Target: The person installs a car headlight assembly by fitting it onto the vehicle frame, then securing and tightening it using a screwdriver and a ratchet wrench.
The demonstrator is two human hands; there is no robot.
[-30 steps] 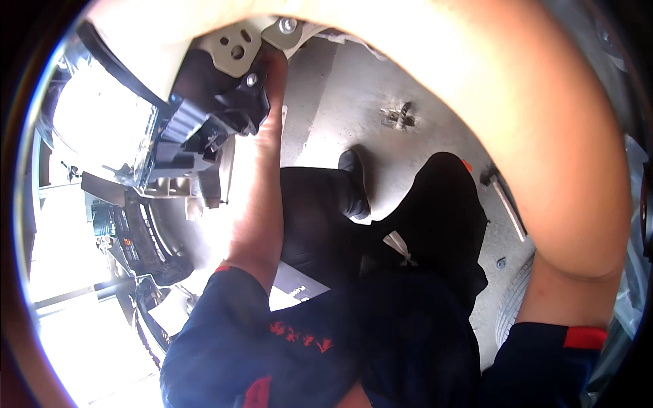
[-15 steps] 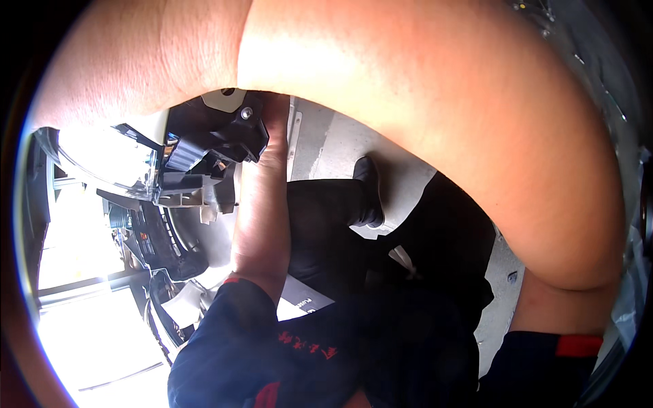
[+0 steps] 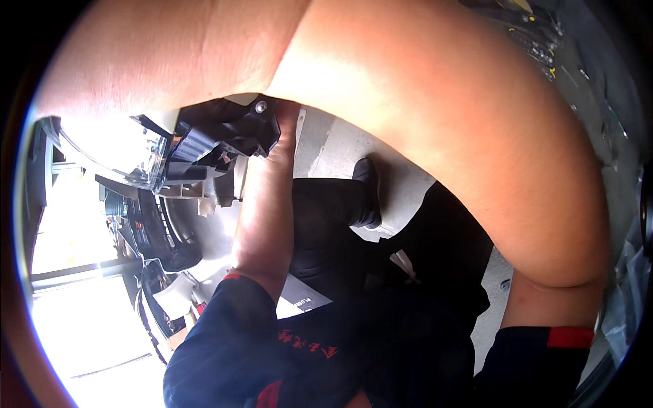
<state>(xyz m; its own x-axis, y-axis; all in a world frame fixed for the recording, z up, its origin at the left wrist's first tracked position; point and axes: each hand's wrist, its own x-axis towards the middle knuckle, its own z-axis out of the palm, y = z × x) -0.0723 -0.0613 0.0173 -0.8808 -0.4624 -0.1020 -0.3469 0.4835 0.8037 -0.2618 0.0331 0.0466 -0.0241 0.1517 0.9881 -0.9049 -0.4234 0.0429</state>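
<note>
Here the left forearm (image 3: 264, 211) passes behind a black bracket (image 3: 262, 129); I cannot tell either hand's grip.

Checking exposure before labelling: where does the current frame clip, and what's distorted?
Head view: glare whites out the lower-left background and much of the clear lamp lens; head view: black trousers sink into near-featureless shadow; head view: corners go black, and the fisheye likely exaggerates the right arm's curve.
</note>
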